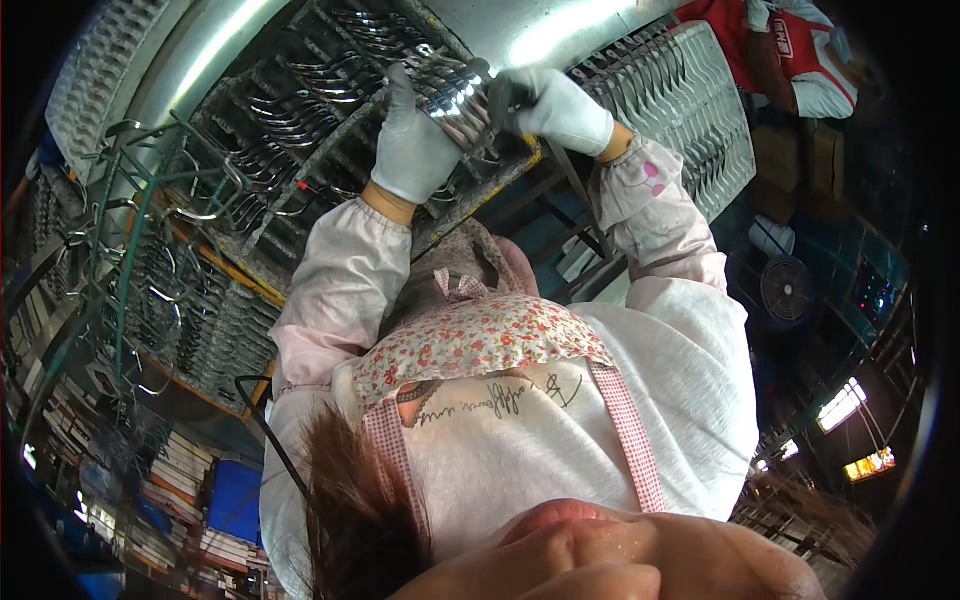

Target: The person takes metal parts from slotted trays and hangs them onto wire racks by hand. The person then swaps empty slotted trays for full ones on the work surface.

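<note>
Both of my hands wear white gloves and meet over a dark metal tray (440, 222) with a yellow-edged rim. My left hand (413, 145) is closed round a stack of shiny metal cutlery (462, 105), its thumb pointing up. The pieces lie nested side by side; whether they are spoons or forks I cannot tell. At the right end of this stack, my right hand (565, 110) has its fingers curled beside a dark piece (505, 98). What that dark piece is stays unclear. More curved, shiny cutlery (290, 115) lies in rows in the tray, left of my left hand.
To the right stands a rack of closely lined-up cutlery (690, 110). Green metal frames with wire hooks (135, 200) rise at the left, by more filled racks (190, 320). A person in a red apron (800, 50) is at the far right, above a round fan (787, 288).
</note>
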Motion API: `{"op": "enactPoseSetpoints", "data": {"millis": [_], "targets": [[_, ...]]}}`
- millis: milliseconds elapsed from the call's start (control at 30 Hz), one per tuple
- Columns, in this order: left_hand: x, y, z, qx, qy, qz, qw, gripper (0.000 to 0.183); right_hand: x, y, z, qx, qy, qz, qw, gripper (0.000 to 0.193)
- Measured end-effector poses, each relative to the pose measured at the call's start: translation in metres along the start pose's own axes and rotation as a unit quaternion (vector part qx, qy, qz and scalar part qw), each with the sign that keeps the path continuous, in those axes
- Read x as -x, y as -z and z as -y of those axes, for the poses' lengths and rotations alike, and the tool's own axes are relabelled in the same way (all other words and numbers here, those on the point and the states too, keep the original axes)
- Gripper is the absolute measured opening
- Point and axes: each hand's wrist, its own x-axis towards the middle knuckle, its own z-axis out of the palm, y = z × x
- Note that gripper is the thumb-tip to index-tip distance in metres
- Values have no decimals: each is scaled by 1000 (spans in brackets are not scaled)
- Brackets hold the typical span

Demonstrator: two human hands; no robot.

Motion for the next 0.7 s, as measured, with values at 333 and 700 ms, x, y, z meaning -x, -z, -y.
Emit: {"op": "enactPoseSetpoints", "data": {"millis": [333,700], "targets": [[-33,-75,21,-294,-40,18,955,58,5,39,55,-14,-50,-2,999,13],[-103,-120,-13,-683,-508,-186,491,65,-22,278,193,234,-2,-64,970,20]]}}
